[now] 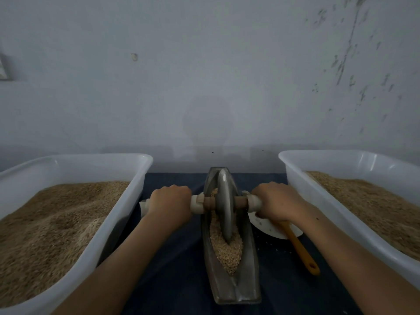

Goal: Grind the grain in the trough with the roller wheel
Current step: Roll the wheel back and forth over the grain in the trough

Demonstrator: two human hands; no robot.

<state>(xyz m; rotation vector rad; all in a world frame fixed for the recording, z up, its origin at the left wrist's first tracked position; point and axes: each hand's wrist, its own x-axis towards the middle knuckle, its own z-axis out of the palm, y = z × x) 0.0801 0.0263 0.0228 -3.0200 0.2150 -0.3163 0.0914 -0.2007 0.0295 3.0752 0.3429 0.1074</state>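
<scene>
Between two clenched grips, left (169,201) and right (276,202), on its axle: roller wheel (225,205), upright in grain-filled trough (250,280).

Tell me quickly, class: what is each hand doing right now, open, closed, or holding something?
Left hand: closed around the left end of the roller wheel handle.
Right hand: closed around the right end of the same handle.

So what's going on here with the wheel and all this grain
A person is grinding grain by hand. The left hand and right hand each grip one end of the axle through a metal roller wheel, which stands in a boat-shaped trough holding grain. White tubs of grain sit on either side, and a yellow-handled spatula rests on a white plate.
</scene>
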